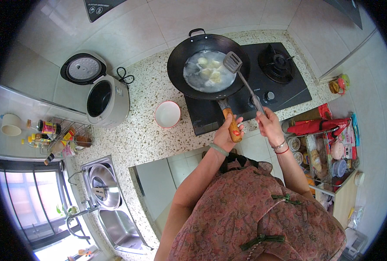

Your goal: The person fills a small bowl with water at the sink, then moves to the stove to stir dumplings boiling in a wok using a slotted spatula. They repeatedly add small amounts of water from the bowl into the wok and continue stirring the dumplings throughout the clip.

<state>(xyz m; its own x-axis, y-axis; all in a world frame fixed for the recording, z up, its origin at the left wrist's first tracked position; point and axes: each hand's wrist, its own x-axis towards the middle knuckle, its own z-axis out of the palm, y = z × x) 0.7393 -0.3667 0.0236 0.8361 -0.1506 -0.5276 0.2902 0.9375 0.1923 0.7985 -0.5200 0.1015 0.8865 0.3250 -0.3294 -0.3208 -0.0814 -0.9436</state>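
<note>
A black wok (177,70) rests on the left side of the gas hob (203,117), holding cloudy, bubbling water and several pale dumplings (215,76). My left hand (226,133) grips the wok's wooden handle (232,125). In my right hand (270,126) is a slotted metal spatula (233,62); its head is over the wok's right side, and whether it touches the wok cannot be told. A white bowl with a red rim (167,114) sits on the counter to the left of the hob.
On the left stand an open rice cooker (113,102) and a wire rack of bottles (82,140). A metal lid (105,186) lies over the sink (120,228). The right burner (278,63) is bare. A stocked shelf (324,156) stands at the right.
</note>
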